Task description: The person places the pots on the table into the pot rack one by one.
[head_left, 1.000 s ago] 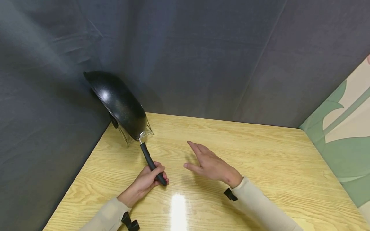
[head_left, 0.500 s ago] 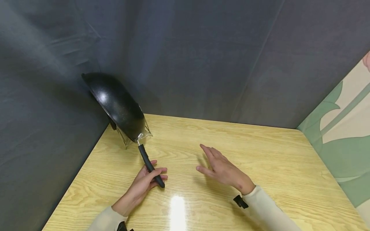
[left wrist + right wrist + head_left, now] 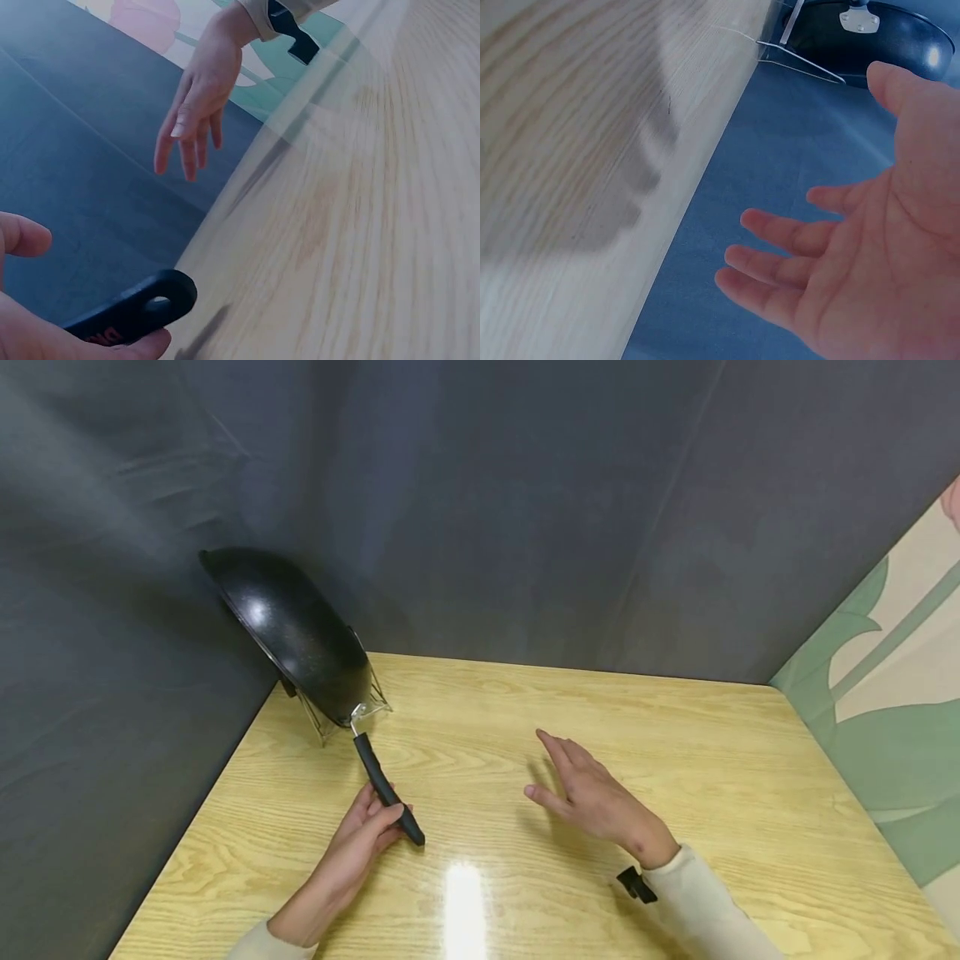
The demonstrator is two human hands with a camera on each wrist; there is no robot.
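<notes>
A black wok (image 3: 296,635) stands tilted on its side in a wire rack (image 3: 381,695) at the back left, its rounded underside facing right. Its black handle (image 3: 369,764) slants down toward the front of the table. My left hand (image 3: 348,852) is at the lower part of this handle, thumb lying over it and loosened fingers behind it. In the left wrist view the handle's end (image 3: 182,285) with its hanging hole sticks out past the thumb, and one finger is held apart. My right hand (image 3: 596,797) hovers over the table's middle right, fingers extended, palm bare in the right wrist view.
The light wooden table (image 3: 480,735) runs under both hands. A dark grey curtain (image 3: 510,510) rises behind it and along its left side, close to the wok. Leaf-patterned fabric (image 3: 892,735) borders the right side.
My left fingers have loosened from their curl round the handle and moved slightly left. My right hand has drifted right, away from the wok. The wok stays in the rack.
</notes>
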